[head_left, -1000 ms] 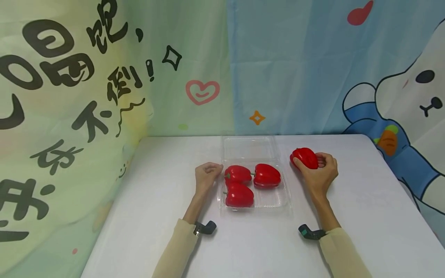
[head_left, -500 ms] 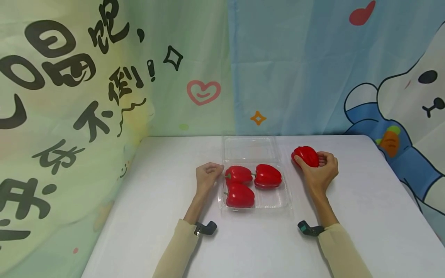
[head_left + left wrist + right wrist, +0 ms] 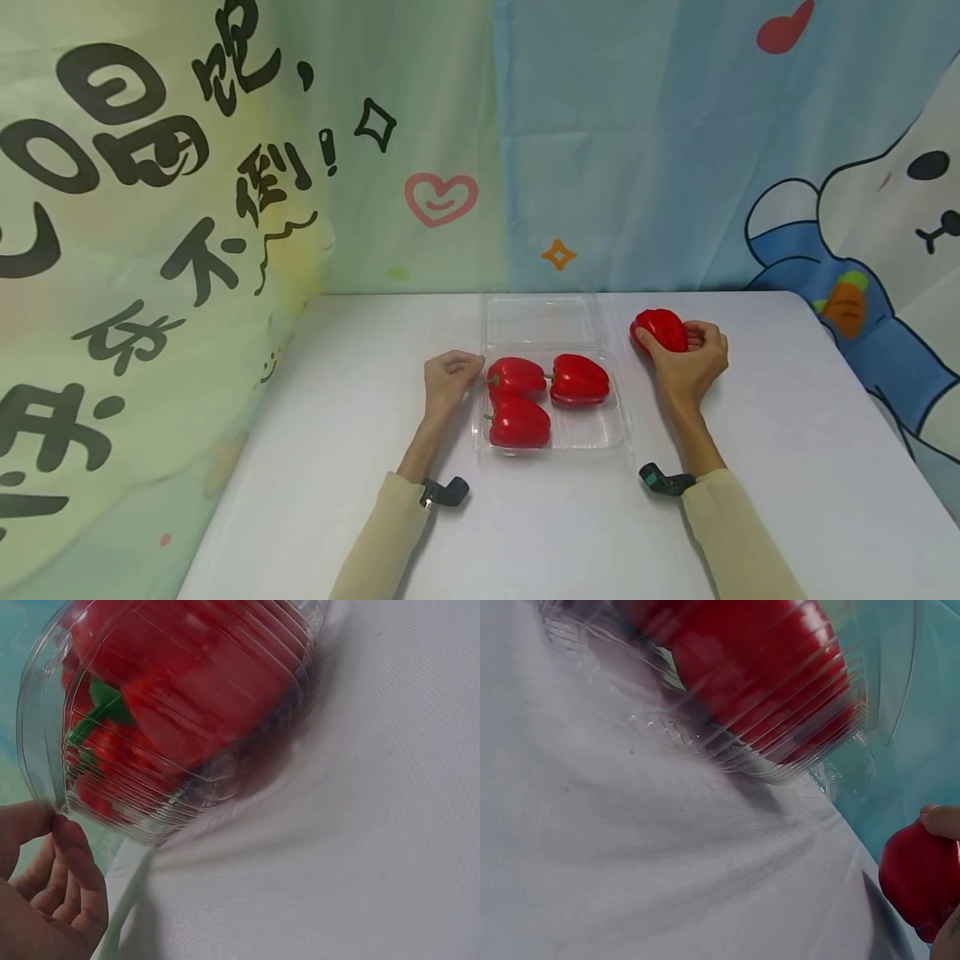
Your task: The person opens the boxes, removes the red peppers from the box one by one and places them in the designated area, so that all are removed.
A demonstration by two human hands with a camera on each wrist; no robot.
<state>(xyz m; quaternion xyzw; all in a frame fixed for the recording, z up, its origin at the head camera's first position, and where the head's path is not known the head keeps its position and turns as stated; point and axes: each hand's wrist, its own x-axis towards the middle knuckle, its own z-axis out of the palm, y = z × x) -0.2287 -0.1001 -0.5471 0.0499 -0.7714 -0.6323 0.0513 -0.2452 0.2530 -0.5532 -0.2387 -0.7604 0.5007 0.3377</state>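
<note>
Gripping one red bell pepper [image 3: 666, 325], the right grip [image 3: 693, 362] stood apart to the right of the clear container [image 3: 592, 432], thumb and fingers on opposite sides of the fruit. Left grip [image 3: 450, 383] pinched the container's left rim. Inside lay a back-left pepper [image 3: 517, 375], a front-left pepper [image 3: 519, 425] touching it, and a back-right pepper [image 3: 579, 381]. Lid [image 3: 540, 321] open toward the far edge of the white counter [image 3: 555, 533]; could not tell whether the held pepper touched it.
</note>
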